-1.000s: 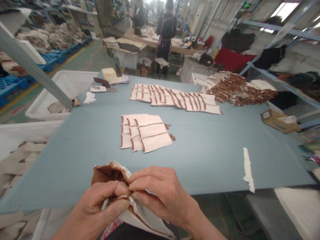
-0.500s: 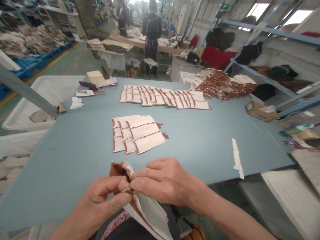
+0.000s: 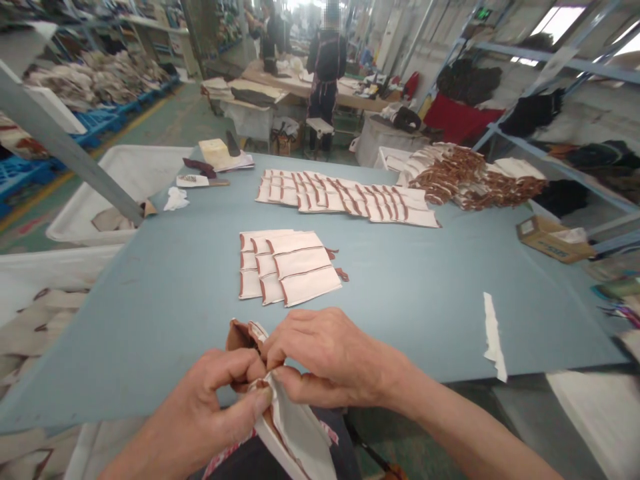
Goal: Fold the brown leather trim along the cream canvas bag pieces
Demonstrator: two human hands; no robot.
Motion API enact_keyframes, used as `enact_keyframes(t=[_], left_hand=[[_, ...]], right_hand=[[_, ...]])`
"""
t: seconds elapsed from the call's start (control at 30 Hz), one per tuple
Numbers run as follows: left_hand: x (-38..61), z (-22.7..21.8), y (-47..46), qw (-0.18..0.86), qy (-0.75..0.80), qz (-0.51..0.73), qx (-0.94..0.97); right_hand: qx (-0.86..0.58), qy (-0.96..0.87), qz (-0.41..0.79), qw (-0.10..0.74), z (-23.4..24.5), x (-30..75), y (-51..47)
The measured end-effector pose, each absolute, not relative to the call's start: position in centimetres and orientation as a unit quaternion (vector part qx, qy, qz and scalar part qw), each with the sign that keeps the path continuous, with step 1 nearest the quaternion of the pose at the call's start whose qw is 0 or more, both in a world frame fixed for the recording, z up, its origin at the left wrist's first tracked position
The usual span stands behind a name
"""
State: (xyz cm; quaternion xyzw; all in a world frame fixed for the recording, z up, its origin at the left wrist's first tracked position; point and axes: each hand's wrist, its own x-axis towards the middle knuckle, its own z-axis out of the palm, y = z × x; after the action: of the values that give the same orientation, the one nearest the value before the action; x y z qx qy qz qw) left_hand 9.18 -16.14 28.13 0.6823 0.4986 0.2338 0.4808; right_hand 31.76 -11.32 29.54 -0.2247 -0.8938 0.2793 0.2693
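Both hands grip one cream fabric piece with brown trim (image 3: 300, 427) at the table's near edge, above my lap. My left hand (image 3: 215, 393) pinches its folded edge between thumb and fingers. From the other side my right hand (image 3: 325, 360) pinches the same edge, its fingertips close to the left ones. A brown flap of the piece sticks up beyond the fingers. Just past my hands lie a few overlapping cream panels (image 3: 310, 267) with brown edging and small brown tabs at their right side.
Farther back runs a row of overlapping cream panels (image 3: 345, 197), with a large heap (image 3: 465, 173) of similar pieces at right. A white fabric strip (image 3: 493, 337) and a cardboard box (image 3: 553, 239) lie on the right. White bins (image 3: 107, 220) stand left, beside a slanting metal post (image 3: 75, 140).
My right thumb has come away from the index finger and now presses lower on the fabric's edge. The view has swung slightly left. The panels on the table have stayed put.
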Motion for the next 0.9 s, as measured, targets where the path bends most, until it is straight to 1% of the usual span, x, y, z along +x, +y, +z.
enact_keyframes(t=[0.13,0.23,0.3,0.37,0.43,0.5,0.57,0.73,0.9], left_hand=[[9.5,29.2,-15.2,0.538,0.482,0.177,0.668],[9.4,29.5,-14.9,0.539,0.495,0.154,0.664],[9.2,29.2,-15.1,0.549,0.496,0.158,0.654],[9.0,28.6,-15.5,0.572,0.487,0.181,0.635],[8.8,27.9,-15.9,0.577,0.49,0.21,0.619],[8.6,27.2,-16.2,0.553,0.513,0.241,0.61],[8.6,26.7,-16.5,0.516,0.535,0.275,0.61],[9.0,25.9,-17.1,0.399,0.538,0.36,0.65],[9.4,24.7,-17.7,0.395,0.552,0.4,0.615]], right_hand=[[-0.227,-0.92,0.25,0.199,30.3,31.1,-10.5],[-0.233,-0.934,0.226,0.148,30.6,30.3,-9.9],[-0.24,-0.93,0.247,0.129,30.4,29.9,-9.5],[-0.242,-0.913,0.296,0.143,29.9,29.7,-9.2],[-0.27,-0.869,0.366,0.194,29.3,29.5,-9.4],[-0.33,-0.8,0.43,0.257,28.8,29.3,-10.4],[-0.401,-0.735,0.465,0.289,28.3,29.0,-12.0],[-0.514,-0.656,0.48,0.276,27.3,27.9,-16.1],[-0.535,-0.572,0.541,0.305,26.5,26.8,-17.4]])
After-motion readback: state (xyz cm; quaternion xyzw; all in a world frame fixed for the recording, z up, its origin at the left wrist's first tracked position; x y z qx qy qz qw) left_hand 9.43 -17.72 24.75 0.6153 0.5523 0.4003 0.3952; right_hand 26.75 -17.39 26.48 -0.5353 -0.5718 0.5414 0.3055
